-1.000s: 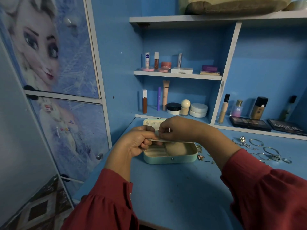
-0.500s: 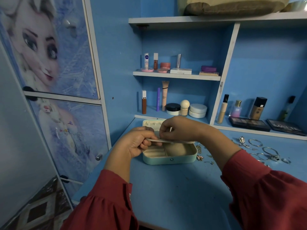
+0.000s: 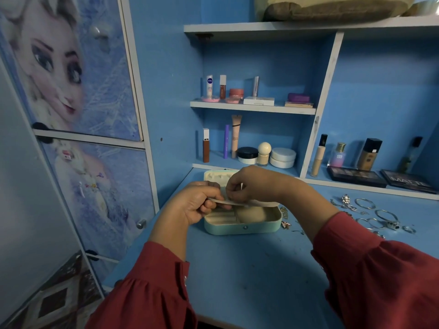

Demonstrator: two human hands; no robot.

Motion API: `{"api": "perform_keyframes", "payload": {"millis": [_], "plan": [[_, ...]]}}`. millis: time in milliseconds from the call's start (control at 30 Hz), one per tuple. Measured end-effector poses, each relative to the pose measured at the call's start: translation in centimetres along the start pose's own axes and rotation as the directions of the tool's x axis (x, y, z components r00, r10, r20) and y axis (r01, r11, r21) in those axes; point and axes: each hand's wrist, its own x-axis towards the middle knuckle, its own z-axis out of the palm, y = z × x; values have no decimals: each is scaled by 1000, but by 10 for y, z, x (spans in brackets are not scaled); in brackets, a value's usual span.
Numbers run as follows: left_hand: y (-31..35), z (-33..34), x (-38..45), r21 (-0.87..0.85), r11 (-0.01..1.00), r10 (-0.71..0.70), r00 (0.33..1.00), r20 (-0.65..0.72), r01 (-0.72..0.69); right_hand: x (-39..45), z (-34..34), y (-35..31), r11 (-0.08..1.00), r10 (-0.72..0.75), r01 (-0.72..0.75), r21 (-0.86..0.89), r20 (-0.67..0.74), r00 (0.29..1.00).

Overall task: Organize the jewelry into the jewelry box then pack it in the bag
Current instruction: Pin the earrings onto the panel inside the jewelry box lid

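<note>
A mint-green jewelry box point(image 3: 242, 227) lies open on the blue desk, its lid point(image 3: 215, 178) tipped back behind my hands. My left hand point(image 3: 197, 206) grips the left end of a thin cream insert flap point(image 3: 256, 204) held level over the box's compartments. My right hand point(image 3: 247, 186) pinches something small at the flap's top edge; what it is cannot be made out. Loose jewelry lies to the right: silver bangles point(image 3: 364, 203), rings point(image 3: 409, 230), a silver pendant point(image 3: 345, 200), and small earrings point(image 3: 285, 224) beside the box.
Cosmetics bottles and jars point(image 3: 247, 154) fill the shelves behind the box, with eyeshadow palettes point(image 3: 356, 179) at the back right. A printed wardrobe door point(image 3: 78, 110) stands to the left. A beige bag point(image 3: 332, 7) sits on the top shelf.
Both hands have stayed over the box on the insert flap, with only slight shifts of the fingers. The box and the loose jewelry have not moved.
</note>
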Motion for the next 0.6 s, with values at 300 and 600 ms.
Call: {"api": "perform_keyframes", "payload": {"millis": [300, 600], "plan": [[2, 1, -1, -8, 1000, 17, 999, 45, -16, -19, 11, 16, 994, -59, 70, 88, -121, 991], [4, 3, -3, -20, 995, 102, 995, -10, -102, -73, 3, 69, 924, 167, -47, 378, -289, 943]]}}
